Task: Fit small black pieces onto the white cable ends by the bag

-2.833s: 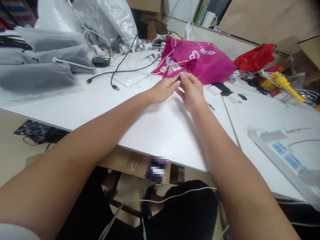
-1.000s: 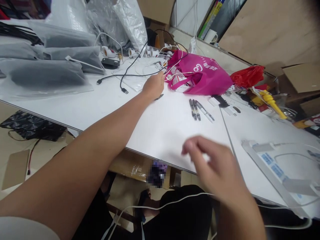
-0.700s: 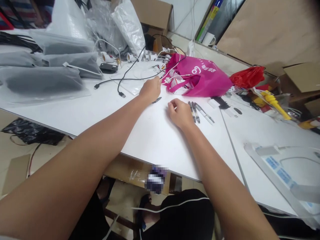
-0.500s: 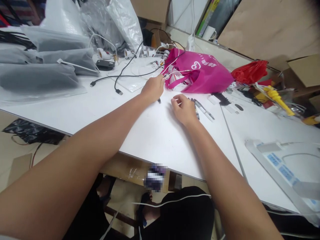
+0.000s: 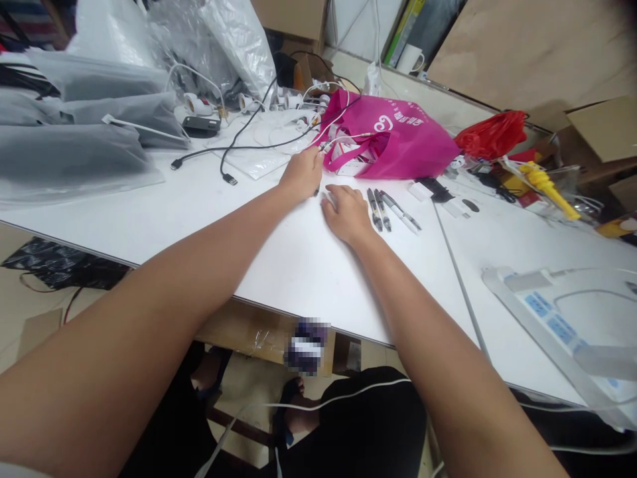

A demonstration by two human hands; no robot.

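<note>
My left hand [image 5: 302,174] is closed at the front of the pink bag [image 5: 413,143], around a small dark item, probably a pen, whose tip [image 5: 317,191] shows below the fingers. My right hand [image 5: 346,211] rests just right of it over the white table [image 5: 298,259], its fingers curled slightly and apart, with nothing visible in it. Several pens [image 5: 381,209] lie side by side to the right of my right hand. Black cables [image 5: 239,151] run behind my left hand.
Grey plastic pouches [image 5: 70,156] fill the table's left side. At the back right are a red bag [image 5: 492,135] and a yellow object [image 5: 550,190]. A white card [image 5: 421,191] lies past the pens. A wrapped white item [image 5: 552,318] is at the right.
My right hand has moved left, closer to my left hand, and the pens beside it show more fully. My left hand stays closed near the bag. The view has shifted slightly.
</note>
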